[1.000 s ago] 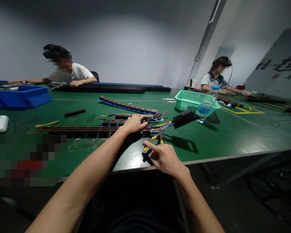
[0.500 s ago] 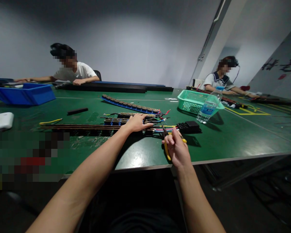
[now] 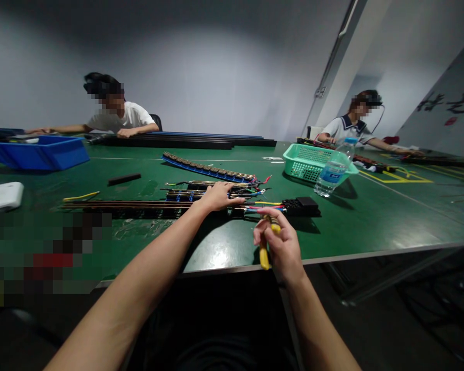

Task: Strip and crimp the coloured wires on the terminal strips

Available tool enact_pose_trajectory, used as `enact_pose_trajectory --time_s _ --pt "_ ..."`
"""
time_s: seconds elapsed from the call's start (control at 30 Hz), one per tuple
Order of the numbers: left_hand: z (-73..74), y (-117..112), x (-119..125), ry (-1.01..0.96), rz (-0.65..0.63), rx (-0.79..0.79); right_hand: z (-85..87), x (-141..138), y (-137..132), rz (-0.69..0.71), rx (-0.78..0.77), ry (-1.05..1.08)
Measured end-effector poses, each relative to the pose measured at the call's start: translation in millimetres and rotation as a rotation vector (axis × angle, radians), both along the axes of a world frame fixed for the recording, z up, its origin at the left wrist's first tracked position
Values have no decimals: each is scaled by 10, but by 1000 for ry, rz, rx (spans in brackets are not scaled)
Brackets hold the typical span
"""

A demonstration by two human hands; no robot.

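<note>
One bottle label (image 3: 328, 174) (blue, unreadable) | right hand (image 3: 281, 248) holds pliers (image 3: 263, 256)

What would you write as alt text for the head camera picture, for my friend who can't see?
A person's right hand grips yellow-handled pliers near coloured wires, while the left hand rests on a long black strip on a green table. A person in white and another person sit across it.
</note>
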State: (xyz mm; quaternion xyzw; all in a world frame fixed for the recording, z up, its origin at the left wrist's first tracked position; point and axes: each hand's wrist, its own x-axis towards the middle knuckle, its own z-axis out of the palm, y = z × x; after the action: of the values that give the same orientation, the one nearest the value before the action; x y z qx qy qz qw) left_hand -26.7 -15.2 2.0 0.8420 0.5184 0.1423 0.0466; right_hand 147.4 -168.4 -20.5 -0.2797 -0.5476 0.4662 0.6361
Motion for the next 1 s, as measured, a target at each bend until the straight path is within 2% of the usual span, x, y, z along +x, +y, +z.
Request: enact_pose_trajectory --time_s 0.13,0.23,0.3,0.43,0.63,0.83,1.0 --pt "1 -22 13 -17 21 -5 311 129 274 186 157 20" --pt "-3 -19 15 -28 37 -5 538 222 619 194 169 98" --pt "-5 -10 12 -28 45 -3 611 274 836 216 144 139" --pt "-2 -4 11 -25 42 8 581 336 1065 236 92 125" --pt "17 -21 29 -7 36 11 503 287 1002 229 63 131" --pt "28 -24 37 -15 27 27 454 186 1031 147 34 97" --pt "32 -29 38 -16 30 22 431 186 1024 120 20 153"
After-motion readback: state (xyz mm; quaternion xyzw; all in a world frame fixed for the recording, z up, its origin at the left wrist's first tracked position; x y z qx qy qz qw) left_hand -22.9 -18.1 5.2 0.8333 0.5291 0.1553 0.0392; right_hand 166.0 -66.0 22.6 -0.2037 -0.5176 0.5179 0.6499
